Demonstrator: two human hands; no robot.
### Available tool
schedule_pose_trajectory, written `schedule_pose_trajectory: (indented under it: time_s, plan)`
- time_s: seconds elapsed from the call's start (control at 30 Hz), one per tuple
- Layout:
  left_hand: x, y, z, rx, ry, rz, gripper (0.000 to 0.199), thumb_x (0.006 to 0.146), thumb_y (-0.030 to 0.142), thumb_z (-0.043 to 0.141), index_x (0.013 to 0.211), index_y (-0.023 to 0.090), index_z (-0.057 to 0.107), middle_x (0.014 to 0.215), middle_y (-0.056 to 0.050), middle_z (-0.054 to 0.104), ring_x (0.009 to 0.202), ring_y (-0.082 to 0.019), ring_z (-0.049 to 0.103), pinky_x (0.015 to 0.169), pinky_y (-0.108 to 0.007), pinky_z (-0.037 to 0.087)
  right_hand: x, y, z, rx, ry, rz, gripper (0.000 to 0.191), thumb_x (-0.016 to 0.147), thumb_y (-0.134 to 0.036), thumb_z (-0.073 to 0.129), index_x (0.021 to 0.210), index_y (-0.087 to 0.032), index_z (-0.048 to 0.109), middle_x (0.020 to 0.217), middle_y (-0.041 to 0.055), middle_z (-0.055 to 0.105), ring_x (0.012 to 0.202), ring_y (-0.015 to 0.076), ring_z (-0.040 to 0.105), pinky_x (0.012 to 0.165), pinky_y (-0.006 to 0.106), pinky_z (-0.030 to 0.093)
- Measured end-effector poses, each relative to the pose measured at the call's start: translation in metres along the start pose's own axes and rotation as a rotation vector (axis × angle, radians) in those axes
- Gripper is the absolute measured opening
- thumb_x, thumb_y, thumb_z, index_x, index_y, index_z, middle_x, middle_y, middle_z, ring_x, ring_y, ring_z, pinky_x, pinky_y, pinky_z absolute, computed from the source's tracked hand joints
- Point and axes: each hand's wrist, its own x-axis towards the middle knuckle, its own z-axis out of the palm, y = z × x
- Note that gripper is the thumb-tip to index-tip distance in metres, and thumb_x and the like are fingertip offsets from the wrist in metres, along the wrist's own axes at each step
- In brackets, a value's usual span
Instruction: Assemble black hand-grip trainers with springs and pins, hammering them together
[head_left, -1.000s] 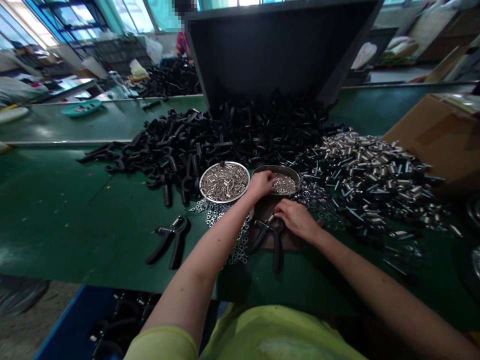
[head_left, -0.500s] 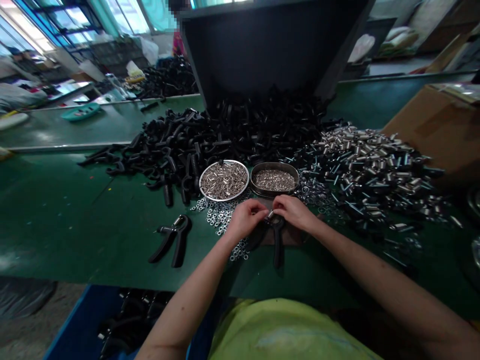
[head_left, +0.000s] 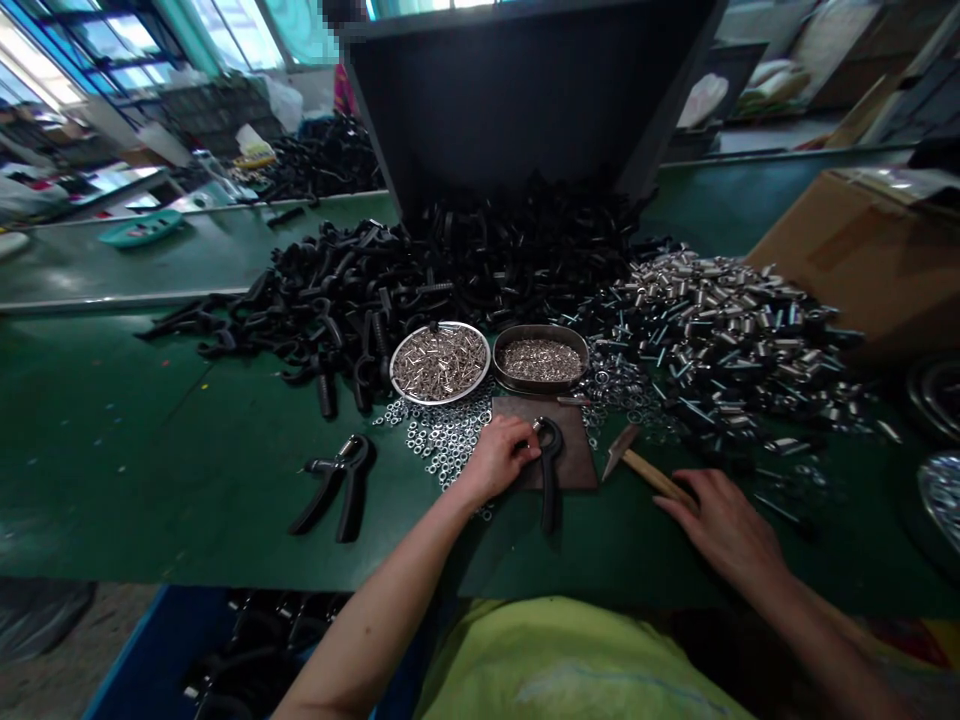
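My left hand pinches the top of a black clamp that lies over a dark square plate. To the right, my right hand is at the wooden handle of a hammer, thumb and fingers on either side of the handle's end. The hammer head rests on the table by the plate's right edge. Another black clamp, with a metal spring at its top, lies on the green table to the left.
Behind my hands stand a round dish of pins and an oval tin of small metal parts. Loose washers lie beside the plate. Black parts, a pile of metal pieces, a large dark bin and a cardboard box surround them.
My right hand has left the clamp and moved right to the hammer handle. My left hand has stayed at the clamp. The view has shifted slightly.
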Motion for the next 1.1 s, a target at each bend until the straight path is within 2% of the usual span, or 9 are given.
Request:
schedule_pose_trajectory:
  time_s: [0.17,0.33,0.43,0.53,0.63,0.7,0.87,1.03,1.1]
  plan:
    - [0.002,-0.007,0.006,-0.074,0.018,-0.091,0.005,0.077,0.021,0.065,0.074,0.019,0.061,0.08,-0.001,0.062,0.083,-0.018,0.055,0.079,-0.03,0.04,0.002,-0.009,-0.004,0.065,-0.027,0.091,0.038,0.085,-0.048,0.039,0.094,-0.016,0.059,0.094,0.0131,0.065,0.084,0.0281,0.063,0.07,0.04,0.049]
    - [0.005,-0.006,0.006,-0.114,0.011,-0.158,0.005,0.075,0.02,0.067,0.074,0.018,0.062,0.08,-0.001,0.061,0.083,-0.018,0.054,0.078,-0.03,0.041,0.025,-0.043,-0.05,0.425,-0.064,0.055,0.036,0.088,-0.044,0.039,0.106,-0.019,0.059,0.091,0.0073,0.069,0.076,0.022,0.066,0.066,0.033,0.052]
    - [0.006,-0.004,0.005,-0.133,0.007,-0.116,0.005,0.075,0.019,0.066,0.073,0.018,0.061,0.082,-0.001,0.059,0.082,-0.017,0.054,0.076,-0.028,0.041,0.036,-0.071,-0.07,0.604,0.018,-0.03,0.039,0.093,-0.038,0.034,0.125,-0.023,0.05,0.095,0.0053,0.07,0.074,0.0181,0.067,0.065,0.03,0.054]
    - [0.006,-0.005,0.004,-0.183,0.002,-0.074,0.006,0.075,0.016,0.064,0.073,0.017,0.059,0.083,-0.001,0.057,0.081,-0.016,0.053,0.075,-0.027,0.041,0.047,-0.09,-0.061,0.554,0.102,-0.154,0.04,0.093,-0.032,0.034,0.13,-0.024,0.047,0.113,0.0074,0.066,0.087,0.0203,0.067,0.075,0.033,0.054]
    - [0.005,-0.007,0.003,-0.247,-0.001,-0.051,0.007,0.075,0.012,0.063,0.072,0.017,0.058,0.082,-0.001,0.056,0.081,-0.016,0.053,0.076,-0.027,0.041,0.059,-0.098,-0.043,0.402,-0.022,-0.271,0.037,0.091,-0.027,0.036,0.124,-0.023,0.053,0.115,0.0078,0.066,0.098,0.0226,0.065,0.082,0.036,0.053]
    - [0.005,-0.008,0.003,-0.271,-0.002,-0.052,0.008,0.074,0.012,0.062,0.071,0.017,0.057,0.082,-0.001,0.056,0.081,-0.015,0.053,0.075,-0.027,0.04,0.064,-0.1,-0.041,0.363,-0.092,-0.301,0.036,0.092,-0.025,0.035,0.122,-0.023,0.054,0.116,0.0071,0.066,0.101,0.0218,0.064,0.085,0.036,0.052]
    - [0.005,-0.008,0.003,-0.266,-0.003,-0.058,0.007,0.075,0.015,0.062,0.072,0.017,0.057,0.08,-0.001,0.054,0.079,-0.015,0.052,0.074,-0.027,0.04,0.062,-0.105,-0.052,0.402,0.089,-0.279,0.04,0.093,-0.025,0.032,0.13,-0.021,0.047,0.125,0.0088,0.06,0.109,0.0211,0.06,0.091,0.037,0.049]
    - [0.006,-0.009,-0.001,-0.24,-0.012,-0.077,0.005,0.078,0.017,0.059,0.074,0.017,0.056,0.082,-0.001,0.054,0.08,-0.016,0.052,0.076,-0.028,0.04,0.06,-0.099,-0.037,0.391,-0.133,-0.199,0.036,0.092,-0.027,0.035,0.12,-0.022,0.055,0.111,0.0076,0.068,0.096,0.0222,0.066,0.081,0.035,0.052]
    - [0.006,-0.011,-0.003,-0.246,-0.002,-0.106,0.006,0.078,0.019,0.06,0.074,0.017,0.056,0.082,-0.001,0.054,0.08,-0.016,0.052,0.077,-0.029,0.041,0.059,-0.096,-0.037,0.446,-0.13,-0.144,0.037,0.092,-0.028,0.033,0.119,-0.02,0.056,0.101,0.0072,0.07,0.091,0.0208,0.067,0.076,0.032,0.052]
